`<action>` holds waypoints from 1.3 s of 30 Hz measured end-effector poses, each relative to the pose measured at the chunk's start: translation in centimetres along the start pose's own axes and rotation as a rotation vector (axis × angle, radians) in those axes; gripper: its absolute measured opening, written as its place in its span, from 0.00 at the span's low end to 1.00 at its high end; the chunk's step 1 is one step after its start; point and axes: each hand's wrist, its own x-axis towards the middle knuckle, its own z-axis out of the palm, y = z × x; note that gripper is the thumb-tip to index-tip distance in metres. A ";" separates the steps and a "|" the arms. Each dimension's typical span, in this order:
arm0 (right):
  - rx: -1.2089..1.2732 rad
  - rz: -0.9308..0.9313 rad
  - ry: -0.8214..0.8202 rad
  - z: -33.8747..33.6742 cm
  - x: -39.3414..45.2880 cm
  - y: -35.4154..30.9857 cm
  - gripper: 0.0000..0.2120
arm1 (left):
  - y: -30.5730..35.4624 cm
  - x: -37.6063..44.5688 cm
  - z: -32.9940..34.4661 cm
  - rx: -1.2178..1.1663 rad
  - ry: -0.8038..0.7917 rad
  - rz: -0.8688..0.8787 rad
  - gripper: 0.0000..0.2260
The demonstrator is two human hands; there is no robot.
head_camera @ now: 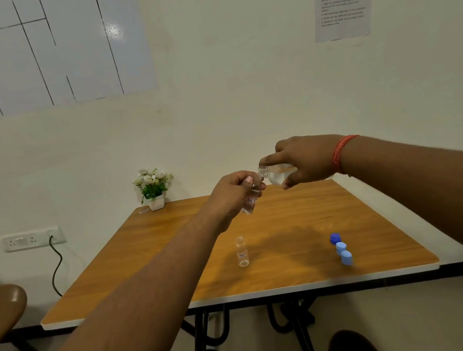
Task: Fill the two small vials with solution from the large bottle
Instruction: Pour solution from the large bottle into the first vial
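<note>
two small vials: one (250, 199) gripped in the left hand (232, 195) at frame centre, one (241, 252) standing below on the table (147, 267). one large bottle (277, 174), tipped, mouth at the held vial, clasped by the right hand (305, 160). three blue caps (341, 249) lower right.

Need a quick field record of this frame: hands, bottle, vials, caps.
left hand: grips one small vial, raised over the table, tilted
right hand: holds large bottle tipped, mouth at the held vial's mouth
second vial: upright on table, uncapped, looks empty
caps: three blue, clustered on table's right side
liquid flow: cannot tell
</note>
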 end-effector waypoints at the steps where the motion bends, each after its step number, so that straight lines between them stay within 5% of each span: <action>1: 0.001 -0.001 -0.001 0.1 0.0 0.0 0.33 | 0.0 0.0 0.0 0.001 -0.001 -0.001 0.11; 19: 0.170 0.049 0.042 2.5 -0.5 0.7 0.34 | -1.2 0.2 0.8 -0.102 -0.002 -0.005 0.12; 39: 1.075 0.359 0.314 14.1 0.2 1.8 0.29 | -9.4 1.0 4.8 -0.335 0.016 -0.097 0.11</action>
